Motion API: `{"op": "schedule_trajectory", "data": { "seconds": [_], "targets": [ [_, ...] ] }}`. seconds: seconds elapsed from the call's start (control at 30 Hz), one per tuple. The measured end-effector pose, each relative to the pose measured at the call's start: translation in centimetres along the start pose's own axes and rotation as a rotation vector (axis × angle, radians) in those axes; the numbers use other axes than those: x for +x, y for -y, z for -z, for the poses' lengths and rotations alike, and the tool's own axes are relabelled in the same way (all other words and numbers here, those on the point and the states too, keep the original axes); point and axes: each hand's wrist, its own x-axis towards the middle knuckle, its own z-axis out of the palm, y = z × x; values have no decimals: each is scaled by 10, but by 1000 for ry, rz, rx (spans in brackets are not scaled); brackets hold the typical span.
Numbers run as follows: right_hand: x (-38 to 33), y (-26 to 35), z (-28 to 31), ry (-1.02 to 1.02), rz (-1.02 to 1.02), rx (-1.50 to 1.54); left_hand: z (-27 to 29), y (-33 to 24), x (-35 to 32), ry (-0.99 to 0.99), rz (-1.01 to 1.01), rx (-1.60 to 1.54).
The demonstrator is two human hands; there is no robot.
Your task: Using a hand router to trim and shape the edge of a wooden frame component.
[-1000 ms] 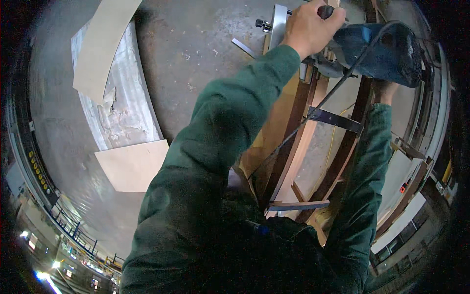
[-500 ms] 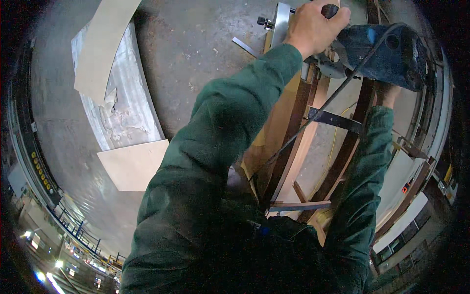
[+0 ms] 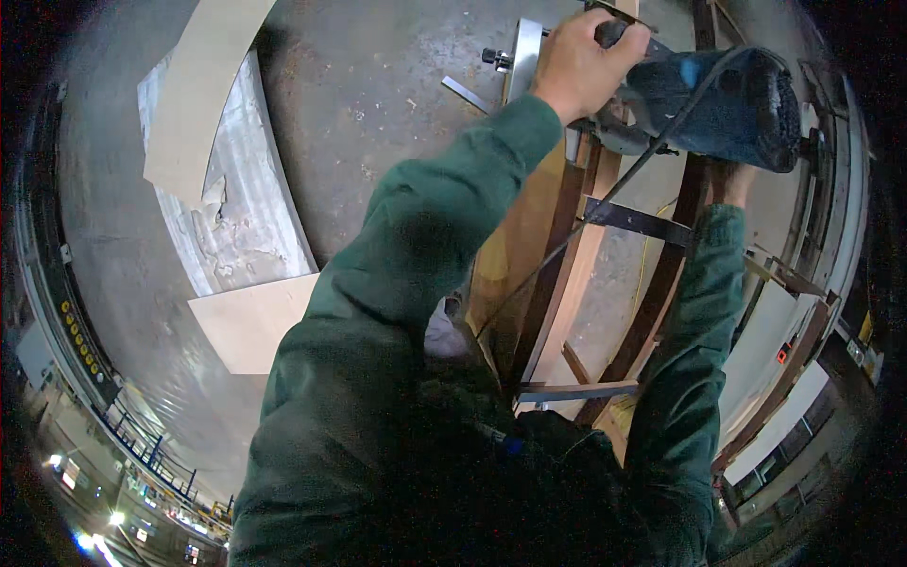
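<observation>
My left hand point(image 3: 578, 68) is closed round the dark front knob of a blue corded power tool point(image 3: 709, 106) that looks like an electric planer. A silver guide plate point(image 3: 522, 57) with a black screw knob stands at the tool's left side. The tool rests over a long wooden frame point(image 3: 578, 293) made of dark and pale rails. My right hand point(image 3: 735, 180) reaches under the rear of the blue body; its fingers are hidden there. The tool's dark cord point(image 3: 619, 194) runs down across the frame toward my body.
On the left, a curved pale sheet point(image 3: 200, 104) lies over a worn whitish board point(image 3: 250, 203), with another pale panel point(image 3: 250, 321) below. A small metal strip point(image 3: 463, 94) is on the concrete floor. A dark cross brace point(image 3: 638, 222) spans the rails. White panels point(image 3: 770, 345) stand at right.
Both hands and the blue tool have shifted slightly left in the picture. The view has also moved a little. My left hand keeps its hold on the knob.
</observation>
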Motion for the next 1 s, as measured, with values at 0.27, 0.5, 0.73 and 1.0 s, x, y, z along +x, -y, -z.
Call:
{"op": "schedule_trajectory", "data": {
  "seconds": [0.27,0.5,0.73,1.0],
  "targets": [
    [-57,-64,61,148,-38,-100,-9,40,-121,-134,63,-23],
    [-79,-53,31,122,-19,1,-2,34,-123,-69,153,11],
    [-95,-62,43,-10,-83,-45,6,37,-123,-44,129,-32],
    [-74,-47,15,-24,-38,100,-1,44,-101,-100,27,-59]
  ]
}}
